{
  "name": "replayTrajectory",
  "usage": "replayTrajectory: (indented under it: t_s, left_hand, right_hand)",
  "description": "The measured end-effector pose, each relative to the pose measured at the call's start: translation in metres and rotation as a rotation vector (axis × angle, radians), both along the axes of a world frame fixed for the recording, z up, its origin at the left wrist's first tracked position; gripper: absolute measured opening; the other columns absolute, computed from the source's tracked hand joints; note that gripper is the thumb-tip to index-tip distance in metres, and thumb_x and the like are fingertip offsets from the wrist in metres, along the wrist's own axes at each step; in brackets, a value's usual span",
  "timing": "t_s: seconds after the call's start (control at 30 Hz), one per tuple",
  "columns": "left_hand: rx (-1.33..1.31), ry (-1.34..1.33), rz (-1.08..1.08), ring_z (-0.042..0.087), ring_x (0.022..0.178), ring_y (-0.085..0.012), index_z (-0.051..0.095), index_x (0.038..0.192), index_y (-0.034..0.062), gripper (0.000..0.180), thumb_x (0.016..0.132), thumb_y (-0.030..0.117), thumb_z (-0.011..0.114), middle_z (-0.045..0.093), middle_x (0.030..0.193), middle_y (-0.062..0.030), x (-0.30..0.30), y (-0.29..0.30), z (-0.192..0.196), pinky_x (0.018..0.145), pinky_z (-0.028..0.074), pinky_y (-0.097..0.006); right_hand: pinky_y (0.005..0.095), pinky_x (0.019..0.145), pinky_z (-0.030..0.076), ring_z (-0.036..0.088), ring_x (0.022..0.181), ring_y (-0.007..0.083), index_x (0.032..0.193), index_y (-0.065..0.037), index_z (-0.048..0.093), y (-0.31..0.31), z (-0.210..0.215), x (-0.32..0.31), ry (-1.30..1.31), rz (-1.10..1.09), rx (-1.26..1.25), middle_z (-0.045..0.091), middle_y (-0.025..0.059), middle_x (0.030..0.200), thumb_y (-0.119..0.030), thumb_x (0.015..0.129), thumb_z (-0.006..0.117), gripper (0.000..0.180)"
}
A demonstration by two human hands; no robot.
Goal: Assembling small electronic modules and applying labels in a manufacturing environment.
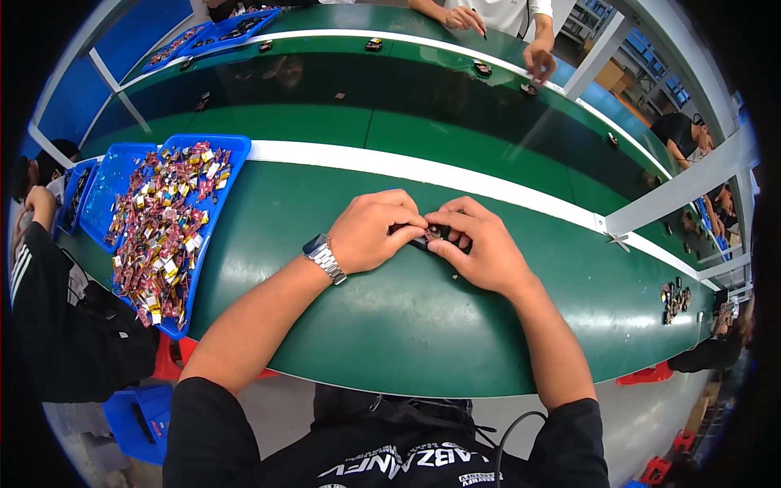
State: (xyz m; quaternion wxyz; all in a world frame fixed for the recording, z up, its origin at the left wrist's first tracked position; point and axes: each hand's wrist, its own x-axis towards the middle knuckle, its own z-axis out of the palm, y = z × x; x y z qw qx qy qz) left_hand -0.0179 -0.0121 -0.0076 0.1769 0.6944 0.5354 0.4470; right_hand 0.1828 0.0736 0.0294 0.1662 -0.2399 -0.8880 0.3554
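Over the green table, my left hand (376,232) and my right hand (482,244) meet, both with fingers closed on one small black plastic casing (421,243). A small reddish circuit board (432,233) shows in it between my fingertips. Both thumbs press near the board; the fingers hide much of the casing, so I cannot tell how far the board sits inside. To the left, a blue tray (242,148) bears a heaped pile of red circuit boards (163,236) with white, silver and yellow parts. A tiny pale scrap lies just below my right hand.
A white rail (342,154) divides my table (390,325) from a green belt (447,150) carrying several black devices. Another person's hands (538,61) work across it. A loose heap of parts (675,299) lies far right, near a white post (683,191). A co-worker sits left.
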Motion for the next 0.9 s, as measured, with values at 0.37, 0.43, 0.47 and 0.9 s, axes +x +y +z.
replayTrajectory:
  t_s: [0.37, 0.43, 0.47, 0.9]
  left_hand:
    - [-0.068, -0.092, 0.171, 0.053, 0.06, -0.0126, 0.066, 0.079, -0.0001, 0.014, 0.086, 0.012, 0.07, 0.061, 0.072, -0.0063, -0.001, 0.006, 0.017, 0.055, 0.042, -0.027]
    - [-0.014, -0.054, 0.172, 0.051, 0.058, -0.0153, 0.061, 0.074, -0.0003, 0.023, 0.092, 0.014, 0.063, 0.058, 0.067, -0.0075, -0.005, 0.004, 0.013, 0.055, 0.042, -0.031]
    - [-0.003, -0.036, 0.17, 0.053, 0.058, -0.0158, 0.061, 0.072, -0.0006, 0.025, 0.093, 0.014, 0.061, 0.059, 0.066, -0.008, -0.005, 0.005, 0.01, 0.056, 0.043, -0.031]
    - [0.306, 0.0, 0.365, 0.062, 0.069, -0.0255, 0.057, 0.087, 0.0022, 0.008, 0.091, 0.008, 0.06, 0.064, 0.088, -0.0113, -0.012, 0.001, 0.07, 0.06, 0.049, -0.032]
  right_hand:
    - [0.0366, 0.075, 0.052, 0.059, 0.088, 0.026, 0.105, -0.012, 0.069, 0.005, 0.003, 0.002, 0.069, 0.069, 0.365, 0.058, 0.0071, 0.098, -0.019, 0.08, 0.074, 0.027]
    - [0.0377, 0.08, 0.05, 0.058, 0.092, 0.0277, 0.106, -0.012, 0.069, 0.007, 0.001, 0.0, 0.169, 0.16, 0.406, 0.058, 0.0084, 0.103, -0.019, 0.081, 0.072, 0.026]
    - [0.0381, 0.082, 0.05, 0.058, 0.093, 0.0281, 0.108, -0.011, 0.069, 0.01, -0.001, 0.003, 0.155, 0.185, 0.408, 0.058, 0.0087, 0.105, -0.019, 0.082, 0.072, 0.027]
    - [0.0339, 0.082, 0.049, 0.056, 0.096, 0.0224, 0.087, -0.007, 0.063, 0.014, -0.015, 0.005, 0.12, 0.191, 0.16, 0.059, 0.004, 0.102, -0.018, 0.082, 0.072, 0.015]
